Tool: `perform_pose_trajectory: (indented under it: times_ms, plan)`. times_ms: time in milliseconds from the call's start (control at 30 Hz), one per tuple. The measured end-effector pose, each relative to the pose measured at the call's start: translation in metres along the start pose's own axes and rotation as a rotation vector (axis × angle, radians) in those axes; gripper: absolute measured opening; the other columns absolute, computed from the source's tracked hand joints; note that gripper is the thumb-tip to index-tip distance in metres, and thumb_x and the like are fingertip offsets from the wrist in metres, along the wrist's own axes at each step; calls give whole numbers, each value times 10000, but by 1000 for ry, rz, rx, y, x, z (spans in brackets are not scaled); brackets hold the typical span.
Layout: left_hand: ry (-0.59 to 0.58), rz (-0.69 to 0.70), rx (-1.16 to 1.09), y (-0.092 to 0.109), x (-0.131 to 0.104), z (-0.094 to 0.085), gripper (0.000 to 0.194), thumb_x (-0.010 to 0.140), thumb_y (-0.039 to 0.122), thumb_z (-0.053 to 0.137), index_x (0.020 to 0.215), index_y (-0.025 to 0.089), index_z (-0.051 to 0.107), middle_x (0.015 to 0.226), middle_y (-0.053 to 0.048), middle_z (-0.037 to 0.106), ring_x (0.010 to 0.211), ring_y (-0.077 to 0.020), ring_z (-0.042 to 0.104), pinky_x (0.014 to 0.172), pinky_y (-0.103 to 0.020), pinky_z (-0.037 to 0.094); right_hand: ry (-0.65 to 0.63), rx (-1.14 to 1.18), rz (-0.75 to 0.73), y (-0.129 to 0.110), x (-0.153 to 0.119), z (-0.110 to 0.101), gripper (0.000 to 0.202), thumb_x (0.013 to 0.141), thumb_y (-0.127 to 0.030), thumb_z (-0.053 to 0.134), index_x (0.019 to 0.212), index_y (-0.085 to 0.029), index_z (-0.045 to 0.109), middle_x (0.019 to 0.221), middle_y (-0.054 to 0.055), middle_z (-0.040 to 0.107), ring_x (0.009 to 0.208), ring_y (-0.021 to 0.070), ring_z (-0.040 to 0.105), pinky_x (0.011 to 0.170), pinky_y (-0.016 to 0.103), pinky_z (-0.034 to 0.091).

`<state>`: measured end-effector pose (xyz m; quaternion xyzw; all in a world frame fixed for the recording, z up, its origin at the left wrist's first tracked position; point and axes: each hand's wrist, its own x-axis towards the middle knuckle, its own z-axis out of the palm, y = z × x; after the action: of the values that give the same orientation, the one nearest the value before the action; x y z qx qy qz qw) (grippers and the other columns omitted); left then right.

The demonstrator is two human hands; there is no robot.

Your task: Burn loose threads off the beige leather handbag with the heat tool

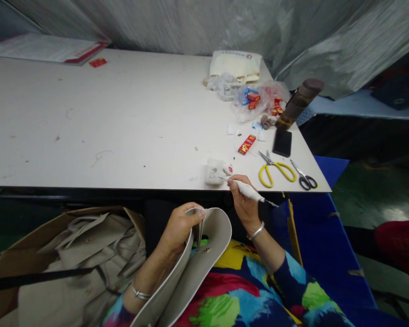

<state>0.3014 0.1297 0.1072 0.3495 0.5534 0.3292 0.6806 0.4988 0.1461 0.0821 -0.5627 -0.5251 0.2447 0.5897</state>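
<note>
My left hand [177, 228] grips the upper edge of a beige leather bag piece [213, 236], thumb on top. The piece hangs folded over my lap, with a small metal fitting on its inner face. In my right hand [244, 204] is a white-wrapped tool [248, 190] with a thin metal tip at each end; its exact kind is unclear. One tip points left, over a small clear container [213, 175] with whitish contents at the table's front edge. I cannot tell whether the tip touches it.
Right of the container on the table [129, 118] lie yellow-handled scissors [265, 180], black scissors [306, 182], a phone [282, 143] and a red packet [247, 144]. A dark bottle [300, 104] stands behind them. At lower left, a cardboard box [7, 268] holds beige bag pieces [88, 247].
</note>
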Motion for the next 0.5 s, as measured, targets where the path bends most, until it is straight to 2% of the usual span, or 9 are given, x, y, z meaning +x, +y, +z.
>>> perform_pose_trajectory:
  times_ms: [200, 500]
  plan:
    - [24, 8, -8, 6, 0, -7, 429, 528, 457, 893, 729, 140, 685, 656, -9, 625, 635, -152, 524, 645, -271, 403, -20, -56, -84, 11, 0, 6, 210, 1022, -403, 650, 974, -205, 701, 952, 48, 719, 921, 203, 673, 887, 345, 527]
    - [7, -82, -61, 6, 2, -9, 510, 458, 450, 953, 762, 132, 694, 657, -15, 652, 626, -158, 554, 648, -278, 424, -68, -107, -150, 16, 8, 9, 170, 1026, -369, 651, 987, -210, 698, 959, 45, 720, 915, 200, 686, 893, 345, 536]
